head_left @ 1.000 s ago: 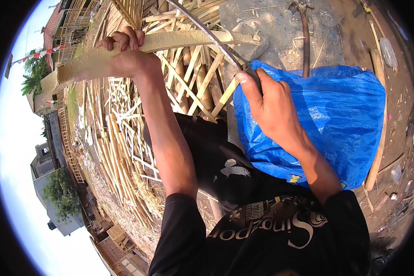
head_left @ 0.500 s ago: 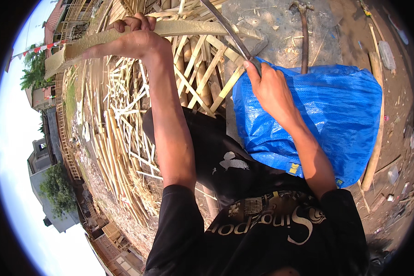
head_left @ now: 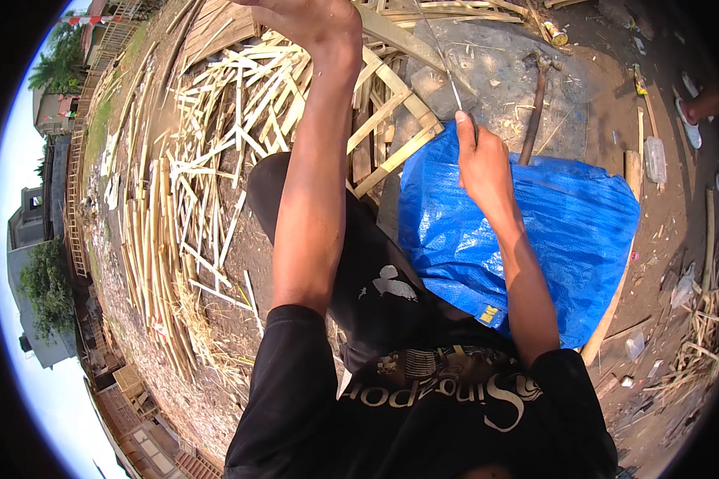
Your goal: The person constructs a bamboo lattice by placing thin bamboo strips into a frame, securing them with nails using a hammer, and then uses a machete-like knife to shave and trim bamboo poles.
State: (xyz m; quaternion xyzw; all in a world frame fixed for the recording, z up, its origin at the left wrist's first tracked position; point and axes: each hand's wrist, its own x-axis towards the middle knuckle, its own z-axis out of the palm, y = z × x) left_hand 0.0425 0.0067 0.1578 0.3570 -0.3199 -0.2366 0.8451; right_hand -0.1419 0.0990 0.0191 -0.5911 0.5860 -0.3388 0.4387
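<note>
The right hand (head_left: 479,160) is pinching a thin blade (head_left: 443,60) upright for cutting; the left hand (head_left: 311,20) is gripping a bamboo strip (head_left: 399,40), steadying it.

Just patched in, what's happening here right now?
A person in a black shirt is working on bamboo outdoors. The left hand is raised at the top of the view, gripping a bamboo strip. The right hand grips a long thin blade over a blue tarp. A heap of split bamboo strips covers the ground to the left, and a hammer lies beyond the tarp.
</note>
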